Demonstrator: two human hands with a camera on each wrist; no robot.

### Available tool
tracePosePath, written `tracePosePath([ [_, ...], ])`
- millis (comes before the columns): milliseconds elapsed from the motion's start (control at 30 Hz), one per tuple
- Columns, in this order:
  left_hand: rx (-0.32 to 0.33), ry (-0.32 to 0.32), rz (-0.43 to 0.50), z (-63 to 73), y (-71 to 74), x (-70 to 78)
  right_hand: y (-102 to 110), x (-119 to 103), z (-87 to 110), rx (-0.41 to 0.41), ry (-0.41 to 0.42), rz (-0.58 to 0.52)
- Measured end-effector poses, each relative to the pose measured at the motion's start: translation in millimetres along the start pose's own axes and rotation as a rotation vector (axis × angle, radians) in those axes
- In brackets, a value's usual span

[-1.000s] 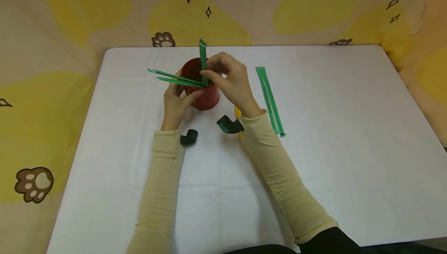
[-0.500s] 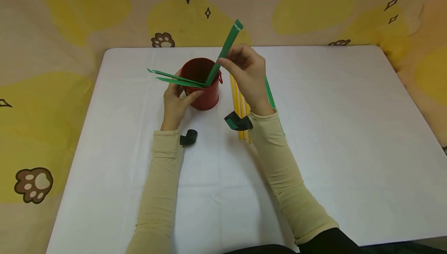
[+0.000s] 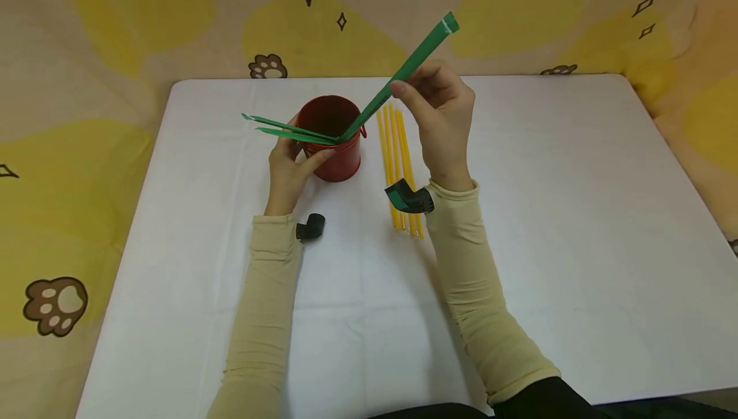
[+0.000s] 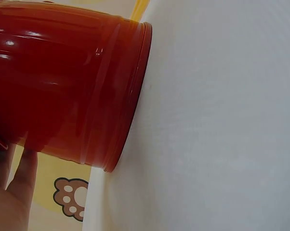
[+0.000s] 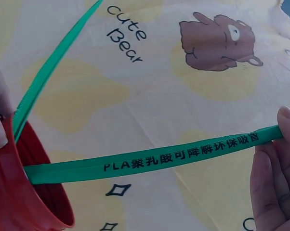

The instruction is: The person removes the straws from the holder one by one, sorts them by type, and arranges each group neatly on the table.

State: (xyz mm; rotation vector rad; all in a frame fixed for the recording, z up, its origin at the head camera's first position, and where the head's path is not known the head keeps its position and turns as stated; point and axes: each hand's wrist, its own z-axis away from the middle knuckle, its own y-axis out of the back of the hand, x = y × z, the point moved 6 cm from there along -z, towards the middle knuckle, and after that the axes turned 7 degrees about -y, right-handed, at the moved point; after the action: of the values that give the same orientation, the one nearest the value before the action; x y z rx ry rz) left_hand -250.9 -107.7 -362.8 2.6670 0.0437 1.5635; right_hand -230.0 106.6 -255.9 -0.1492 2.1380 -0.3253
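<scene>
My left hand (image 3: 286, 175) holds a small red bucket (image 3: 339, 166) from its left side, thumb on the near wall. Between thumb and fingers my right hand (image 3: 446, 115) pinches a green wrapped straw (image 3: 403, 70), tilted up to the right, its lower end inside the bucket's rim. Printed lettering runs along this wrapped straw (image 5: 183, 153) in the right wrist view. Two more green wrapped straws (image 3: 288, 132) lean out over the bucket's left rim. The left wrist view shows the bucket's side (image 4: 63, 77) and its base close over the white cloth, with fingers (image 4: 23, 173) beside it.
Several yellow wrapped straws (image 3: 400, 163) lie side by side right of the bucket, partly behind the right wrist's camera (image 3: 409, 198). A white table (image 3: 576, 214) spreads around, with a patterned cloth (image 3: 519, 9) behind it.
My right hand has moved right and slightly up with the pinched straw, tilting it from upright to a rightward slant. Yellow straws came into view; the green pair on the table became hidden.
</scene>
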Motion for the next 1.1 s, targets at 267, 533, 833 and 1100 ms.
tracePosePath([
  [267, -0.005, 0.003, -0.01, 0.7, -1.0, 2.7, 12, -5, -1.7, 0.081, -0.048, -0.043],
  [533, 0.006, -0.013, -0.005, 1.1, -0.9, 4.6, 19, -10, -2.0, 0.117, -0.036, -0.055],
  [833, 0.006, 0.005, 0.005, 1.7, -1.0, 2.6, 26, -13, -2.5, 0.122, -0.046, -0.059],
  [1100, 0.006, 0.005, 0.003, 2.4, -1.7, 4.6, 31, -13, -3.6, 0.117, -0.071, -0.059],
])
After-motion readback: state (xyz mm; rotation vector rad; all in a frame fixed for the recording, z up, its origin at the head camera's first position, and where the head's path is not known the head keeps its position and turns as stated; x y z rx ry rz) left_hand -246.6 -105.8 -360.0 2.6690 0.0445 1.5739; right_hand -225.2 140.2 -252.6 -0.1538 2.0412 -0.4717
